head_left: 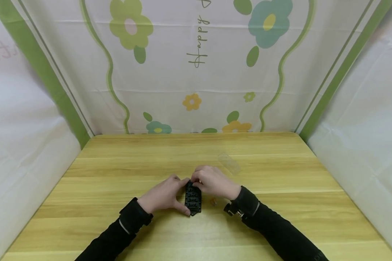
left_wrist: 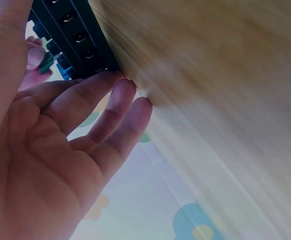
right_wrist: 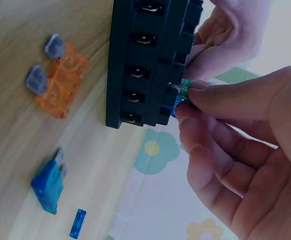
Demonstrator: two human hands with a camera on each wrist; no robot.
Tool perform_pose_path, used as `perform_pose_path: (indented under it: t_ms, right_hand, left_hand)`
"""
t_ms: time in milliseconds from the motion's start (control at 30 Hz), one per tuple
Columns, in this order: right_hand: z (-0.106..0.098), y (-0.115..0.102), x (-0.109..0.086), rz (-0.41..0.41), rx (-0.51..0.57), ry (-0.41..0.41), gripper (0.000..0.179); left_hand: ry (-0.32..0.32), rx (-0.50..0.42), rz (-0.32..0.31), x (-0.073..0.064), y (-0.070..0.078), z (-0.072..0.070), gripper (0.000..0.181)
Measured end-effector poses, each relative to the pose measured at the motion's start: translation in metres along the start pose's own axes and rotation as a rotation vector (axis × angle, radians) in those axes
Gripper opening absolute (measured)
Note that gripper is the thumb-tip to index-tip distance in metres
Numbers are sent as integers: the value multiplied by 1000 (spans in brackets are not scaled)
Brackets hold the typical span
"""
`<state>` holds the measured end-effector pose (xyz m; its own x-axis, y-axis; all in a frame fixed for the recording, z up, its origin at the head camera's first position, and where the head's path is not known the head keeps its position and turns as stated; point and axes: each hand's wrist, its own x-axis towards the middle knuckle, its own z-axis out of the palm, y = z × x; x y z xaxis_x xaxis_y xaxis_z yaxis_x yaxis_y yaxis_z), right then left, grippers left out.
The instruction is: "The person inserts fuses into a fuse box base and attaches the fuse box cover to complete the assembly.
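Note:
A black fuse block (head_left: 193, 201) lies on the table with its row of slots upward. My left hand (head_left: 164, 194) holds it, thumb at the near end and fingers against the far end. Over that far end, my right hand (head_left: 213, 182) pinches a green blade fuse (right_wrist: 185, 90) between thumb and fingertips, right at the slots. Just behind it a bit of blue (right_wrist: 175, 106) shows at the block, partly hidden by my fingers. Whether the green fuse is seated in a slot, I cannot tell.
Right of the block lies a large orange blade fuse (right_wrist: 64, 82). The right wrist view also shows a loose blue blade fuse (right_wrist: 49, 186) and a small blue piece (right_wrist: 78, 223) on the table. A clear plastic cover (head_left: 229, 163) lies beyond my right hand.

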<state>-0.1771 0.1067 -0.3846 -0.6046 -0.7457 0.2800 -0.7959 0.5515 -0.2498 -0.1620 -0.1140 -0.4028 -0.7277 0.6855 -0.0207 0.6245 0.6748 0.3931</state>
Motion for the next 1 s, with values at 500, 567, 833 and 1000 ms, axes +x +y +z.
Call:
perform_pose_path:
  t_ms: [500, 567, 833, 1000]
  right_hand:
    - [4, -1, -1, -17, -45, 7, 7]
    - [5, -1, -1, -20, -54, 12, 7]
    - [7, -3, 0, -6, -43, 18, 9]
    - [9, -6, 0, 7, -55, 31, 10]
  left_hand:
    - [6, -5, 9, 0, 1, -1, 103]
    - [6, -5, 10, 0, 0, 0, 103]
    - [7, -7, 24, 0, -1, 1, 98]
    - [3, -1, 18, 0, -1, 1, 98]
